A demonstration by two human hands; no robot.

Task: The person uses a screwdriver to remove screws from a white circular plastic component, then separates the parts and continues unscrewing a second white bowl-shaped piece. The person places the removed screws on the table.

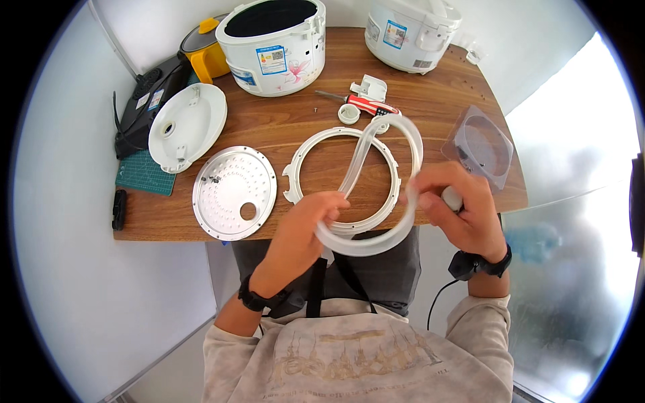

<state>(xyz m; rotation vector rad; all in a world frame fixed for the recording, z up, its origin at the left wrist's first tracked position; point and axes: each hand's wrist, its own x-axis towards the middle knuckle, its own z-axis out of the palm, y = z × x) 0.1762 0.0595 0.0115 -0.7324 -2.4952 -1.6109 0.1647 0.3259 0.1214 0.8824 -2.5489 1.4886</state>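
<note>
Seal (369, 246): clear loop, bent out of round, held over the table's (437, 91) near edge, partly hiding the white ring (296, 168) | left hand (302, 225) pinches its left side; right hand (474, 215) pinches its right, pale thing (452, 198) in palm, kind unclear | disc (232, 195) left of ring | judged best: 2 light grips; ease out twists, don't stretch

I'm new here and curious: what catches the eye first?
First, the translucent sealing ring, held in a bent loop between left hand and right hand. Then the open white rice cooker with its pink flower stands out at the table's back, and the round silvery plate lies left of the left hand.
</note>
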